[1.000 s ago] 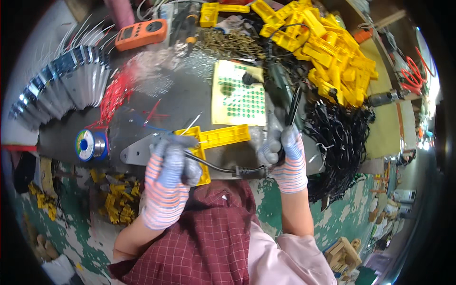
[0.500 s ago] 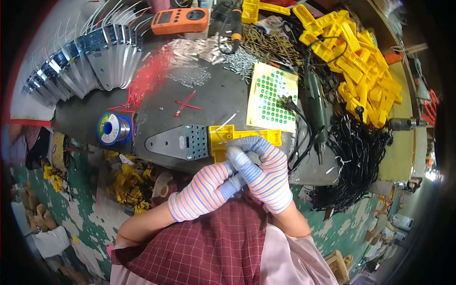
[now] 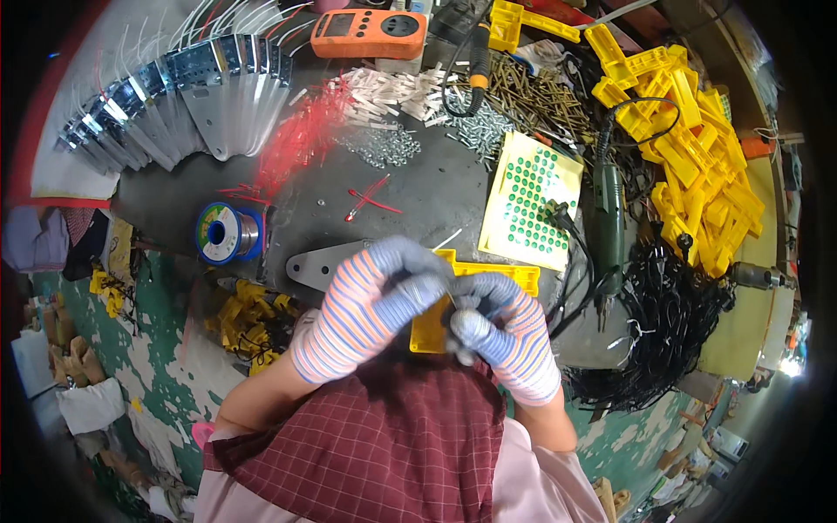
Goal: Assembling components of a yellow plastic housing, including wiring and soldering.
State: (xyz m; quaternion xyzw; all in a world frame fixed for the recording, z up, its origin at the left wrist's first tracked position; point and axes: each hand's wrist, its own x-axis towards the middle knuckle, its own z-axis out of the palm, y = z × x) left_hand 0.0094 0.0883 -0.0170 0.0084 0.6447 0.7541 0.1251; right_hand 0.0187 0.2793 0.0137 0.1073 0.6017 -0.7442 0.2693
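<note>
Both my hands wear striped knit gloves with grey fingers, and they meet over a yellow plastic housing (image 3: 427, 329). My left hand (image 3: 366, 296) is closed in a pinch, its fingertips close to my right hand's; whatever lies between them is too small to make out. My right hand (image 3: 510, 331) has its fingers curled together over the housing, their contents hidden. From behind my left fingers a thin white wire (image 3: 448, 239) sticks up. A grey tapered metal plate (image 3: 316, 265) with holes lies beside the housing, partly covered by my left hand.
Left of the plate stands a solder spool (image 3: 228, 234). Behind lie red wires (image 3: 301, 131), white pieces, screws and an orange multimeter (image 3: 368, 35). A sheet of green dots (image 3: 532, 205), a green power tool (image 3: 609, 218), black cables (image 3: 654, 322) and yellow housings (image 3: 697, 166) fill the right.
My left hand has risen and moved forward over the metal plate's perforated end. My right hand stays over the housing, its fingers curled. The whole view has shifted slightly.
</note>
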